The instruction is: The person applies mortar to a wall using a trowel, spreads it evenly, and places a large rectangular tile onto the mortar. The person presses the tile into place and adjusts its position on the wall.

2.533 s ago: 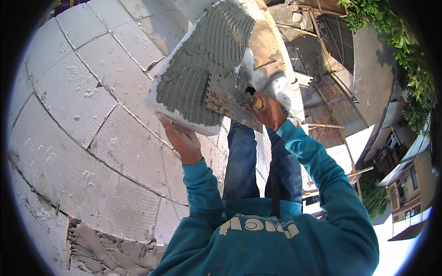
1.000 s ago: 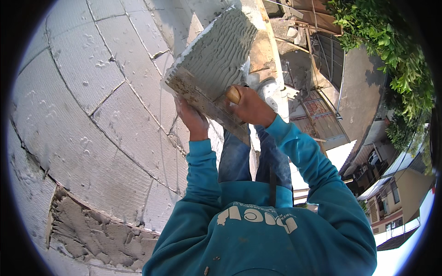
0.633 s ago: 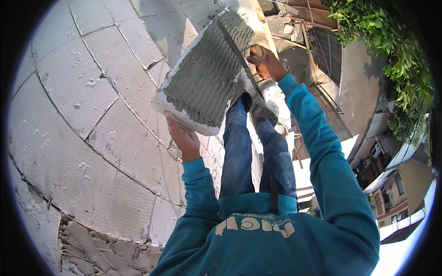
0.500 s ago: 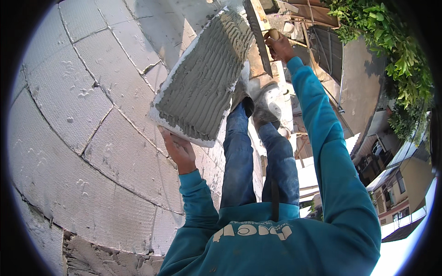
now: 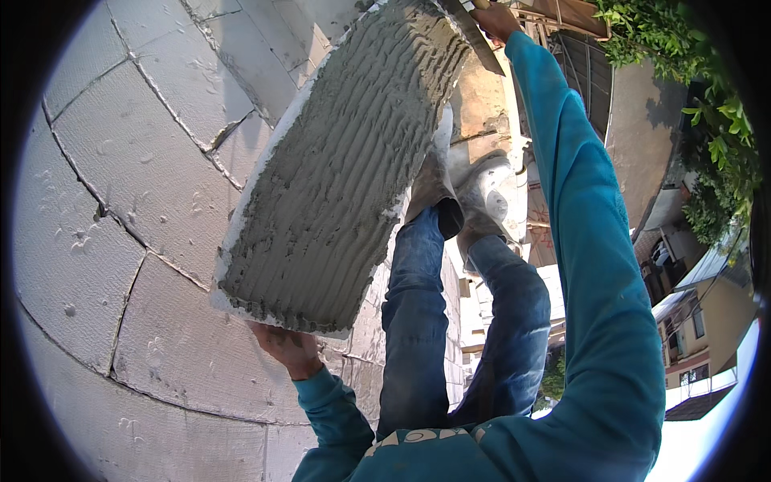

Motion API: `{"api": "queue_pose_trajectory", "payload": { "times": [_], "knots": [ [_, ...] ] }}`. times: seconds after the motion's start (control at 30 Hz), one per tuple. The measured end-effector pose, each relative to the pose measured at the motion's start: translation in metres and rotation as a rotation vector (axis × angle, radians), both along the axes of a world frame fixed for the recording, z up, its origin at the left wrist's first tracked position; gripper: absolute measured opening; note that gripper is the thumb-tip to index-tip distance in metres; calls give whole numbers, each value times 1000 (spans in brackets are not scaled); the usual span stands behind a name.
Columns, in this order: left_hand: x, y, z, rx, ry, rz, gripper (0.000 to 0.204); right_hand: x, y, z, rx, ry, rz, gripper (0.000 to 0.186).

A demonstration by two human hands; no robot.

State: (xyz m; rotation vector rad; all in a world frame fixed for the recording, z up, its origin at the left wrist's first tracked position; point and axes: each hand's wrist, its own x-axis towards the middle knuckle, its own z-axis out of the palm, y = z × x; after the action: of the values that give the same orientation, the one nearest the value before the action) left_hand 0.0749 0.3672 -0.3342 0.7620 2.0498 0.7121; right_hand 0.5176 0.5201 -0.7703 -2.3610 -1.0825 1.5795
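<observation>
A long white board (image 5: pixel 218 293) slants up and away from me, its upper face spread with grey mortar (image 5: pixel 321 185) combed into ridges. Beneath its near end, my left hand (image 5: pixel 287 347) grips the edge, the fingertips hidden under the board. At the far right end my right hand (image 5: pixel 498 22) is closed on the handle of a notched trowel (image 5: pixel 475 38). The trowel's long blade lies along the far edge of the mortar, partly cut off by the top of the view.
A wall of pale textured panels (image 5: pixel 173 313) with dark joints fills the left side. My boots (image 5: pixel 486 189) stand on a narrow light-coloured ledge or plank (image 5: pixel 482 104). Leafy branches (image 5: pixel 715 128) hang at the right, with a building (image 5: pixel 695 329) farther down.
The board has come nearer, its near end moving down and left with my left hand. My right hand and trowel have shifted up toward the board's far end. My legs have moved apart.
</observation>
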Motion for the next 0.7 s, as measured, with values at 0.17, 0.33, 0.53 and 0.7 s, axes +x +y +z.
{"api": "queue_pose_trajectory", "payload": {
  "times": [0.17, 0.33, 0.53, 0.7],
  "knots": [
    [-6, -9, -3, 103, 371, -624, 69, -20, -11, 36, 32, 228, -107, 30],
    [15, -2, 15, 119, -547, 317, 58, -65, -26, 133, -68, 347, -56, 24],
    [47, 5, 29, 168, -437, 134, 49, -97, -41, 227, 93, 230, 151, 22],
    [71, 20, 44, 140, -465, 136, 61, -116, -56, 286, 186, 251, 145, 17]
  ]
}}
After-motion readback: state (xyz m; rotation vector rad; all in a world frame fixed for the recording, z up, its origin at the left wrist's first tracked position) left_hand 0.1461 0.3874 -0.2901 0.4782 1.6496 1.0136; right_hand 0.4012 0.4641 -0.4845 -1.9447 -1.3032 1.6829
